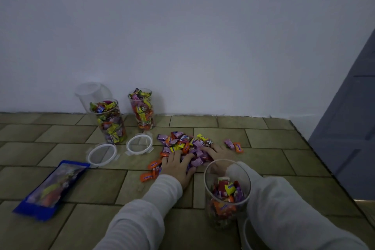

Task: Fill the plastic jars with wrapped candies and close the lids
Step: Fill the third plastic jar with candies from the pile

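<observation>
2 hands rest on the candy pile (pixel 188 145): your left hand (pixel 177 165) lies palm-down, fingers spread over wrappers, likely raking a scoop toward the near jar (pixel 226 195), part-filled just beside your right wrist. Your right hand (pixel 218 151) is half hidden by that jar's rim; I cannot tell its grip. 2 full jars (pixel 142 108) stand lidless by the wall, 2 lids (pixel 139 144) beside them.

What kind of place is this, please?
Probably a room in a home, with the person working on the floor: brick-patterned floor covering, plain white wall, and jars standing against it.
</observation>
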Motion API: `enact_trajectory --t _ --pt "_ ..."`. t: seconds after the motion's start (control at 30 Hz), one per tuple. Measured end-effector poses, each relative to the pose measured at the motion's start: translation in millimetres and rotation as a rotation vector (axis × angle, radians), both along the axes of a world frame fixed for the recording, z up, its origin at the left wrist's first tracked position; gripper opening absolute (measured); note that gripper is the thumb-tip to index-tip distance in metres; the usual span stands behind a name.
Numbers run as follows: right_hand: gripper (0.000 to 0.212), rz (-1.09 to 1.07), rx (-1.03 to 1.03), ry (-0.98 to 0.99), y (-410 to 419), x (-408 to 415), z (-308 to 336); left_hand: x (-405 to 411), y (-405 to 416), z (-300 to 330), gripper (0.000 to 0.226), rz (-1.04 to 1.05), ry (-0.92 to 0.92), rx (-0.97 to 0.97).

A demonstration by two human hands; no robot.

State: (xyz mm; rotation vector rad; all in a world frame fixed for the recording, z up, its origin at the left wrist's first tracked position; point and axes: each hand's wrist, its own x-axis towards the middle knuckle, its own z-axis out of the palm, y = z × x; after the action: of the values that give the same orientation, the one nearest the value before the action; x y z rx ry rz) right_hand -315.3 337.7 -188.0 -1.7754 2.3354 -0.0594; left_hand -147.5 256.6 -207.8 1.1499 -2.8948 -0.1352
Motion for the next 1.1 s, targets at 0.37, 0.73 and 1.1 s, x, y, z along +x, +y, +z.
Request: enact_trajectory --t 0.37,0.73,1.1 --pt "0.036 -0.205 -0.045 -0.21 1.7 -18.2 17.7 -21.7 -5.1 22.0 0.034 0.106 0.116 0.088" --pt "0.031 -0.378 -0.514 -0.396 42.9 -13.5 62.0 -13.0 16.6 67.0 0.024 0.137 0.563 0.345" --pt "0.018 -0.326 -0.995 -0.842 74.0 13.4 106.7 -17.4 57.4 106.9 0.025 0.186 1.027 0.569"
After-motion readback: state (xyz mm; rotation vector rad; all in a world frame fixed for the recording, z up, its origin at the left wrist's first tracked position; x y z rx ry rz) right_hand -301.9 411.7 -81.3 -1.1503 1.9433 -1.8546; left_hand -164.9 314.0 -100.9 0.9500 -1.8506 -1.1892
